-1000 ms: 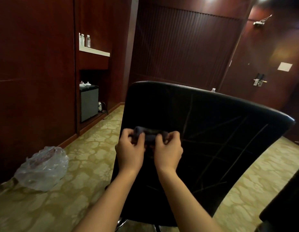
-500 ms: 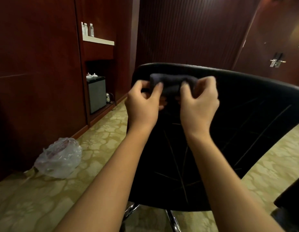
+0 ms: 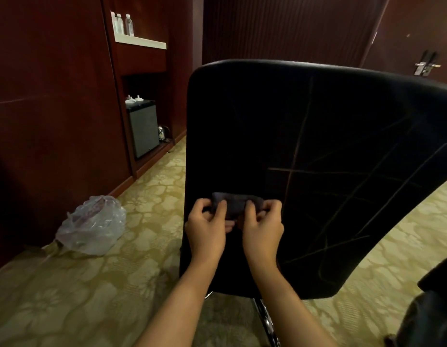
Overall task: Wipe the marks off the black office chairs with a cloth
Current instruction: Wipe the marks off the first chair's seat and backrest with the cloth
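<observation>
Cloth point(image 3: 237, 204), dark and folded into a small wad, sits low in the centre of the frame, pressed against the back of a black office chair point(image 3: 317, 146) and held from both sides. The left hand point(image 3: 206, 230) grips the cloth's left end, its thumb and fingers curled tightly over the fabric. The right hand point(image 3: 263, 230) grips the right end the same way, fingers bent over the top edge. The two hands sit side by side, knuckles nearly touching, both forearms reaching up from the bottom of the frame. The chair's backrest fills the centre and right of the frame, and thin pale marks point(image 3: 300, 136) cross its surface to the right of the hands, several of them intersecting. A chrome chair leg point(image 3: 266, 319) shows beneath the backrest at lower centre. A crumpled clear plastic bag point(image 3: 92, 225) lies on the patterned carpet point(image 3: 67, 296) at lower left, against a dark wood wall. At upper left, water bottles point(image 3: 122, 25) stand on a white shelf point(image 3: 142, 42), with a small dark fridge point(image 3: 143, 128) below it. A door handle point(image 3: 426, 66) is at upper right.
</observation>
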Available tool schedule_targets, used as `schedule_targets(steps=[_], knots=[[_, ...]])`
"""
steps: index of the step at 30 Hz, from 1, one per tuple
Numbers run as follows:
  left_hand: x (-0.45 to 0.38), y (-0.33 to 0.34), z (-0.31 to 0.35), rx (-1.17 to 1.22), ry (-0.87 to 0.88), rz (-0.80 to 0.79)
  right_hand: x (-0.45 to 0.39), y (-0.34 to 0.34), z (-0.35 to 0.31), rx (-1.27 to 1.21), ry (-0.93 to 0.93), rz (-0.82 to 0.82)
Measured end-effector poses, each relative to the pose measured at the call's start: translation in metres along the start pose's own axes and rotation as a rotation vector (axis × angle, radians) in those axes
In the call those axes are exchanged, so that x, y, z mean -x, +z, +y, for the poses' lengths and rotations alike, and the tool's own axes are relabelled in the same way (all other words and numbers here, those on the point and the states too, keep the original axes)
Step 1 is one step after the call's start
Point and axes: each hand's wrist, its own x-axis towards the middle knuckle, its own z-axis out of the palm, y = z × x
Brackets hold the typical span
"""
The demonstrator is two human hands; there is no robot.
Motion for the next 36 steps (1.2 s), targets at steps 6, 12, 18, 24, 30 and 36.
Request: schedule_targets(steps=[6, 12, 18, 24, 30, 36], knots=[[-0.013, 0.025, 0.1, 0.194, 0.195, -0.074, -0.043, -0.009, -0.091, -0.188, -0.175, 0.134], [-0.017, 0.027, 0.086, 0.112, 0.27, -0.065, -0.039, -0.004, -0.084, -0.155, -0.153, 0.137], [-0.001, -0.002, -0.016, 0.009, 0.012, -0.045, 0.003, 0.013, 0.013, -0.139, 0.141, 0.1], [0.006, -0.024, -0.085, -0.062, -0.362, -0.017, 0.036, 0.023, 0.081, -0.067, 0.515, 0.025], [-0.006, -0.011, 0.0, 0.17, -0.145, -0.12, 0.004, 0.008, 0.019, -0.351, 0.112, 0.028], [-0.003, -0.006, 0.01, 0.119, 0.006, -0.176, -0.002, 0.002, 0.01, -0.421, 0.176, -0.08]])
